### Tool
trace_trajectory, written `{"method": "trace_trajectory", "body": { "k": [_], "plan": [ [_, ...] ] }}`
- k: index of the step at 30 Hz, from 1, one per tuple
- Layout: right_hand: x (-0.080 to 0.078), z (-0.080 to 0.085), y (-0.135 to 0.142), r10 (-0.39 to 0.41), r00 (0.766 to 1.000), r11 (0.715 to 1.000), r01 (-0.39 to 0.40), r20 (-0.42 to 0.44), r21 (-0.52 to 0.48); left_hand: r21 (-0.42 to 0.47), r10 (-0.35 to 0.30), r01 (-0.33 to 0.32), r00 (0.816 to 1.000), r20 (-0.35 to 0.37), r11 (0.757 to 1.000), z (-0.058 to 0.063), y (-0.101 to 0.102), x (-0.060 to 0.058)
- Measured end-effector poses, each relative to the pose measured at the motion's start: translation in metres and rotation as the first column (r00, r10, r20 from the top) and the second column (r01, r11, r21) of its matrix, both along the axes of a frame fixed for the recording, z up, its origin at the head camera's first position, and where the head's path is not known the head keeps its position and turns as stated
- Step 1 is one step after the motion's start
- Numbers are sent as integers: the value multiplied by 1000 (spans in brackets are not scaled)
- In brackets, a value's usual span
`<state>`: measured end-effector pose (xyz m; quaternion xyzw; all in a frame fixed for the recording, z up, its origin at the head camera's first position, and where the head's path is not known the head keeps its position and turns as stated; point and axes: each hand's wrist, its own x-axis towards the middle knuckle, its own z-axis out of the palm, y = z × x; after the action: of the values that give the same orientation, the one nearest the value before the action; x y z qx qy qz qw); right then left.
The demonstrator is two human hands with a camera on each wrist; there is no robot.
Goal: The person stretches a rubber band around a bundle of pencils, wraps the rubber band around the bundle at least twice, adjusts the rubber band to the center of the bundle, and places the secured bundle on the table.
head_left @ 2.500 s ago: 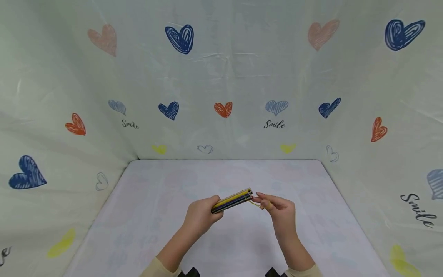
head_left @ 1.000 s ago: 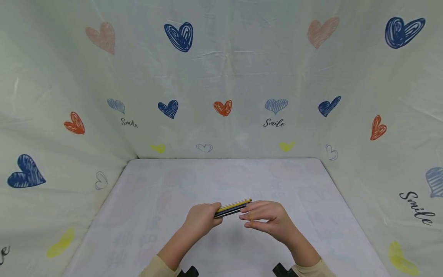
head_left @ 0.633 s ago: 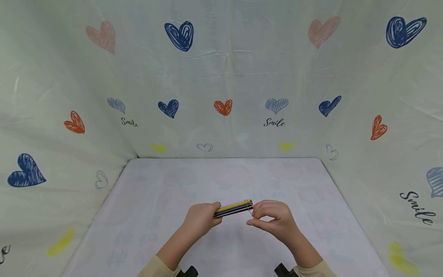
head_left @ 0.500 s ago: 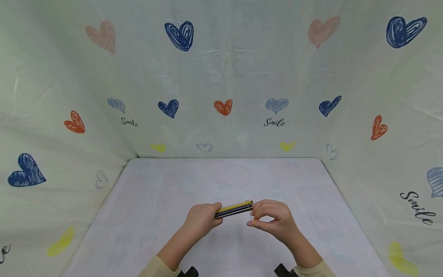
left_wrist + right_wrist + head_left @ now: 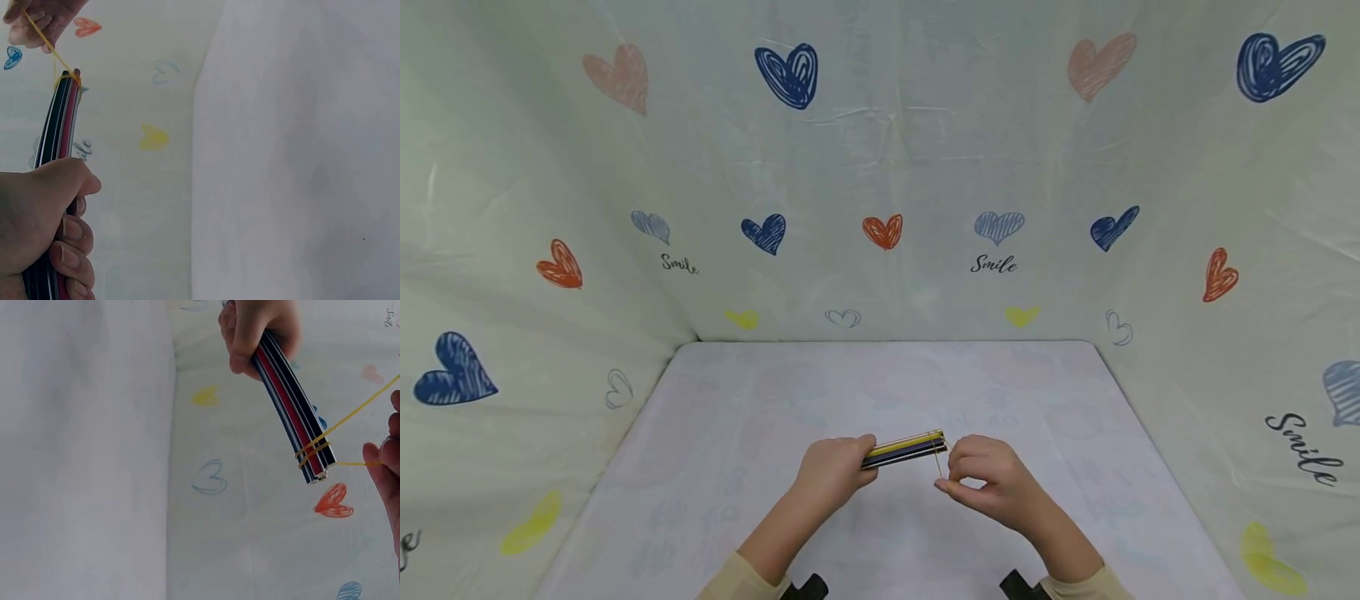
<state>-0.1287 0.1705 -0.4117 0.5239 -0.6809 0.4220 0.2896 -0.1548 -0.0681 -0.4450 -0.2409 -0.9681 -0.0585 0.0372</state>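
In the head view my left hand grips a bundle of slim striped pencils, holding it above the table and tilted up to the right. Yellow, dark and white stripes show there; both wrist views also show a red one. A thin yellow rubber band is wound round the bundle's free end, with more than one turn visible in the right wrist view. My right hand, just right of that end, pinches the band and draws it out taut. The pencils' other ends are hidden in my left hand.
A white table lies below both hands. Pale sheeting printed with hearts and "Smile" stands behind it and along both sides. Dark wrist-camera mounts show at the bottom edge.
My right hand has gone from up beside the bundle's end, over it, and back off to the right, now stretching the band away from it. My left hand keeps its grip.
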Motion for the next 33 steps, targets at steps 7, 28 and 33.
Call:
{"method": "trace_trajectory", "body": {
  "k": [7,28,33],
  "plan": [
    [-4,-19,-2,40,999,996,-40,6,80,-10,-13,13,1000,-4,1000,-2,3,1],
    [2,-25,-2,114,975,976,-145,191,161,-25,-50,49,998,-29,998,-4,9,1],
    [6,-23,-3,78,979,972,-117,191,203,-28,-45,44,999,-23,999,-5,9,2]
  ]
}}
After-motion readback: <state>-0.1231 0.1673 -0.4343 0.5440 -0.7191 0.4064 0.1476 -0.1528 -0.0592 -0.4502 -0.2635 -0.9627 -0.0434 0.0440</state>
